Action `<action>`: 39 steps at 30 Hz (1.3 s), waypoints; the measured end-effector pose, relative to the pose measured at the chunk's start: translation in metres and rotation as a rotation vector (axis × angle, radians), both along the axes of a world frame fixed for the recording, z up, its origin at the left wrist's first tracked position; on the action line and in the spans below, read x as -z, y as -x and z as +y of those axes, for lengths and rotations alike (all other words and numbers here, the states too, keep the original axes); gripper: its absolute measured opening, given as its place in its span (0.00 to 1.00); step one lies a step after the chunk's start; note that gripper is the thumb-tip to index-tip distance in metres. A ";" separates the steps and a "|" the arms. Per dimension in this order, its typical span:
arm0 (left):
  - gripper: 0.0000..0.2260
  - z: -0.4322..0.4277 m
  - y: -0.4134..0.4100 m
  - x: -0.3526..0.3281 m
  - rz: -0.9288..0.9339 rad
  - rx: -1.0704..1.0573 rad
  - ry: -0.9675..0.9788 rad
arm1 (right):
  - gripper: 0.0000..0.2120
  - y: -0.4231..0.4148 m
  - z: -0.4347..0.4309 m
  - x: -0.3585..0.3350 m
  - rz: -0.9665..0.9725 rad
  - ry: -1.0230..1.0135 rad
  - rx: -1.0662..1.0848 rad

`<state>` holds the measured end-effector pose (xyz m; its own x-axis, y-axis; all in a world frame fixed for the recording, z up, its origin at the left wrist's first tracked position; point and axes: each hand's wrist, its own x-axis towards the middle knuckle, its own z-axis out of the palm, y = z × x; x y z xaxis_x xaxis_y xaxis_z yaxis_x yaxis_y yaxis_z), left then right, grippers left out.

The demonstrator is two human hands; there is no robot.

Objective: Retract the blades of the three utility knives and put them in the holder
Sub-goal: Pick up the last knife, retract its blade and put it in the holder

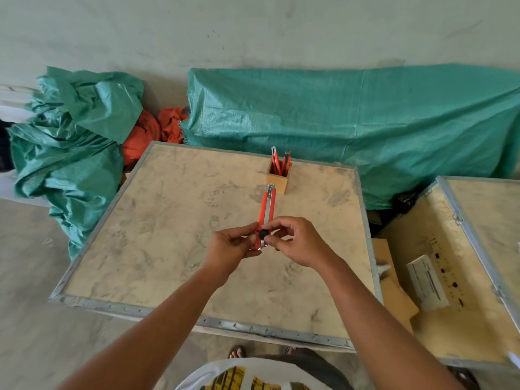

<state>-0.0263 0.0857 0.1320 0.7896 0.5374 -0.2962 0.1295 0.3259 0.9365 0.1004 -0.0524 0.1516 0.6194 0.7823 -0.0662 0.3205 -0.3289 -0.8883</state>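
Green tarps are lying behind the dusty worktop (157, 249), where the wooden holder (278, 178) is already carrying two knives (281, 164). You are gripping the third knife (266, 209) above the worktop: your left hand (233, 246) is pinching its lower end, your right hand (295, 243) fingers (271, 227) closing on the black knob (262, 235). Keep the tip pointing away while working the knob, and check the blade is fully in before dropping it in the holder

The held utility knife (266, 213) is red-orange with a silver metal strip and a black knob; two red-orange knives (280, 162) stand in a tan wooden holder (278, 178); teal-green tarps (365, 122) lie far; the smudged beige board (168, 220) has a grey metal rim.
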 end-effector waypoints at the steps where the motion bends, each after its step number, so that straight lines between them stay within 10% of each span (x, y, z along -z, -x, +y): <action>1: 0.12 -0.001 -0.001 0.000 -0.002 0.005 0.000 | 0.09 0.001 -0.001 0.000 -0.017 -0.004 0.022; 39: 0.13 0.065 -0.239 0.017 0.217 0.019 -0.340 | 0.15 -0.250 0.076 0.013 -0.067 -0.062 0.237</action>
